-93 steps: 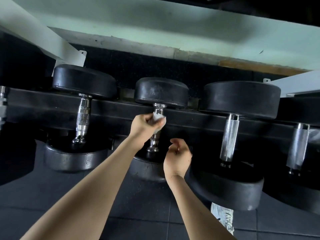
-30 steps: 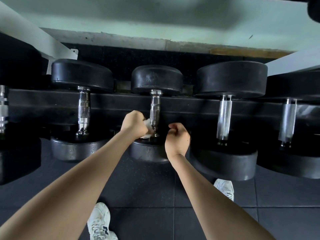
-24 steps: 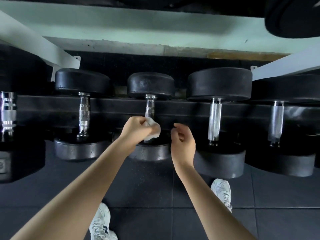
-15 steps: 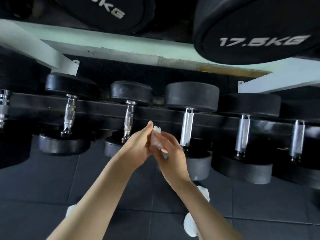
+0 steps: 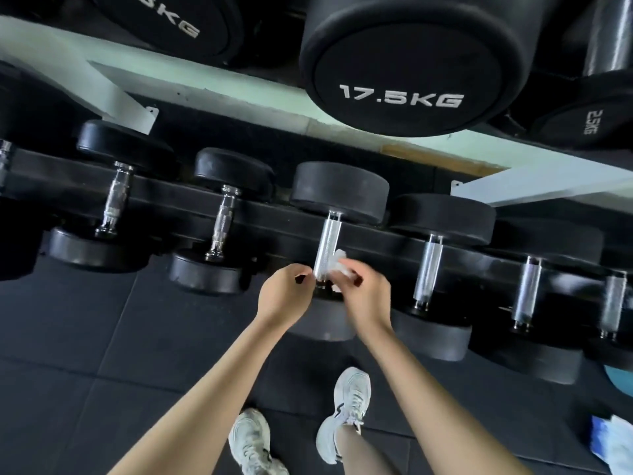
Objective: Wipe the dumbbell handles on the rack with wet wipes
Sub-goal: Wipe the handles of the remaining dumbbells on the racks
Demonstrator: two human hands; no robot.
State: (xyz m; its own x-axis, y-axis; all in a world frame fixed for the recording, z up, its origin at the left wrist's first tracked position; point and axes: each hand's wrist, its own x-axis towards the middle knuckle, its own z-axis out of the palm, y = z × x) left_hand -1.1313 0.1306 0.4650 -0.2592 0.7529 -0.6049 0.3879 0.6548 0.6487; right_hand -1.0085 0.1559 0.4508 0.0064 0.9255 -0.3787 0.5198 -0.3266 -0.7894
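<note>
Dark rubber floor tiles point(image 5: 102, 337) and two white shoes point(image 5: 346, 416) are seen below the grip, and a pale green wall point(image 5: 222, 84) above it, behind a black rack point(image 5: 164, 197). A wet wipe point(image 5: 339, 264) is pinched in the right hand's point(image 5: 368, 298) grip and laid against the right side of a knurled dumbbell handle point(image 5: 327, 241). The left hand point(image 5: 282, 298) is curled just left of that handle; whether anything is pinched cannot be told. Half a second earlier the wipe was held between both hands, short of this handle.

White wipe point(image 5: 339, 264), knurled silver handle point(image 5: 327, 245), black dumbbell heads point(image 5: 339, 192).
</note>
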